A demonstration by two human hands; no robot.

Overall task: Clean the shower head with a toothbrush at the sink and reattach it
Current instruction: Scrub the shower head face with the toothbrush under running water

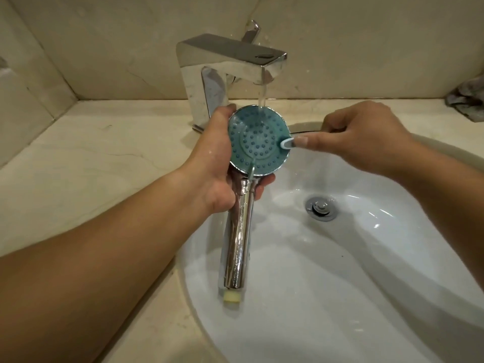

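The left hand is gripping the shower head under running water while the right hand, pinching the toothbrush, is scrubbing its rim; short firm strokes across every nozzle would suit best.

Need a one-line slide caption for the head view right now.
Left hand holds the shower head under the running faucet while the right hand scrubs its rim with a toothbrush.

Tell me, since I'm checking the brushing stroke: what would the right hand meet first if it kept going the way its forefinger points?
The right hand would push the toothbrush further across the shower head, probably reaching the left hand.
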